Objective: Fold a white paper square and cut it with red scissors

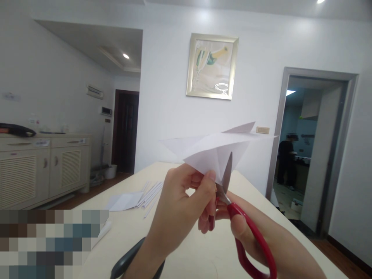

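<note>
My left hand [186, 205] pinches a folded white sheet of paper [203, 153] at its lower corner, between thumb and fingers. The sheet spreads out above the hand in several pointed flaps. My right hand [247, 228] grips red-handled scissors [257, 236], its thumb on one handle loop. The scissor blades are apart and reach up to the paper's lower corner, right beside my left thumb. One blade passes in front of the sheet; the other is mostly hidden behind my left fingers. I cannot tell whether the blades have cut in.
On the cream table [186, 248] lie white paper pieces [128, 200] and several thin paper strips [151, 193]. A dark curved object [128, 257] is partly under my left forearm. A cabinet [43, 162] stands at left. Through the doorway at right, a person [286, 159] stands.
</note>
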Available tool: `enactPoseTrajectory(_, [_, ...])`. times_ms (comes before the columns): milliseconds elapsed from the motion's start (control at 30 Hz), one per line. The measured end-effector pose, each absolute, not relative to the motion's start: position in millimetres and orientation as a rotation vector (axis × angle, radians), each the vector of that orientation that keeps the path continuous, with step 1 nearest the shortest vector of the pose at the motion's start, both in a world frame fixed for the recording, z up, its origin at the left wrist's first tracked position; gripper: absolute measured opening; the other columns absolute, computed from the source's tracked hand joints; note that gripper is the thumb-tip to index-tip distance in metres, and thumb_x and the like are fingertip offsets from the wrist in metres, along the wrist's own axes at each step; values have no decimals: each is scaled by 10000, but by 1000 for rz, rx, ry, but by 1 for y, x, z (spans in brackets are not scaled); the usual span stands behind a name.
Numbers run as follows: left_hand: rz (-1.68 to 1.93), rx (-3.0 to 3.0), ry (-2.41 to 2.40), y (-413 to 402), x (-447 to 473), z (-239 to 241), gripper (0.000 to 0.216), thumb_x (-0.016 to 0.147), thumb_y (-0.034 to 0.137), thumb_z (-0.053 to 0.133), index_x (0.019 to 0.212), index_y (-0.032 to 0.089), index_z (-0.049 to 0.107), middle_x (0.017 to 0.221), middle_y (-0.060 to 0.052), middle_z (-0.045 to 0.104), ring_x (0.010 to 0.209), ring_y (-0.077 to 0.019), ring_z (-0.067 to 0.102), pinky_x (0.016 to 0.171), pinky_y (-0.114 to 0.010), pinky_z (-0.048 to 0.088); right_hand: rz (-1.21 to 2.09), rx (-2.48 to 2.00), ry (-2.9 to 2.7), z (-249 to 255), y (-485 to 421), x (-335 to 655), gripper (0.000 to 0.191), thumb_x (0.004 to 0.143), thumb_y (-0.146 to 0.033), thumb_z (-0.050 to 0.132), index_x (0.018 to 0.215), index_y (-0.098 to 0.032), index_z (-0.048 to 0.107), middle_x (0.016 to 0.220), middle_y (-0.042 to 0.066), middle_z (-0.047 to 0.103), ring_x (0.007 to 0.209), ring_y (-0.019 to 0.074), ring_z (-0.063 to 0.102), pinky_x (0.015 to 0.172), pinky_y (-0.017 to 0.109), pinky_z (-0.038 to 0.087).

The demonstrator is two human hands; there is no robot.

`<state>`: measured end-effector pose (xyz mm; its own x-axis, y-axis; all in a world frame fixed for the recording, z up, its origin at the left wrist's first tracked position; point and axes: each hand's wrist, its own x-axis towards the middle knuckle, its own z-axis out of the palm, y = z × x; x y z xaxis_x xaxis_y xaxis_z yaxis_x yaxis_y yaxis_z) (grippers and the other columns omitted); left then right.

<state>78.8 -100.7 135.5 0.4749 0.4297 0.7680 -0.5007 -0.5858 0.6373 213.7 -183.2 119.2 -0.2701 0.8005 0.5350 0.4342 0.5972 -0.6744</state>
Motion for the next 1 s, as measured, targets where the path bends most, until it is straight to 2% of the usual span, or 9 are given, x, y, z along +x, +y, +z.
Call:
enactPoseTrajectory(133, [1249, 1797, -62, -99, 79, 134, 436, 948, 307, 517, 533, 172, 521, 411, 52, 527, 326, -80, 512, 367, -190, 434, 520, -998, -1868, 118, -184, 212, 383, 972, -546, 358, 937, -209, 537, 906, 52, 598, 792, 167, 559, 754, 283, 507])
enactPoseTrajectory(333, [1242, 1836, -35, -99, 78, 135, 511, 953, 363, 497, 482, 167, 525, 371, 35, 511, 323, -88, 510, 372, -201, 435, 591, -924, -1821, 113, -177, 214, 330, 959, -527, 422, 921, -226, 551, 885, 27, 603, 766, 154, 550, 701, 245, 507])
enactPoseTrajectory(533, [1218, 1838, -27, -99, 76, 134, 506, 961, 357, 487, 495, 166, 536, 366, 43, 514, 315, -86, 519, 379, -199, 437, 604, -951, -1796, 114, -178, 213, 416, 944, -573, 409, 960, -209, 610, 890, 54, 622, 768, 181, 564, 694, 282, 510])
enactPoseTrajectory(800, [1212, 1833, -30, -98, 77, 134, 507, 952, 377, 494, 493, 163, 535, 378, 42, 508, 312, -85, 512, 357, -190, 428, 528, -961, -1860, 116, -182, 213, 385, 966, -528, 395, 986, -201, 597, 922, 60, 616, 822, 193, 568, 744, 297, 507])
enactPoseTrajectory(1000, [1195, 1837, -7, -98, 80, 138, 518, 959, 352, 482, 481, 158, 527, 376, 42, 510, 328, -77, 518, 388, -179, 443, 485, -963, -1889, 121, -186, 208, 213, 990, -389, 420, 980, -232, 563, 934, 34, 587, 858, 177, 546, 753, 244, 504])
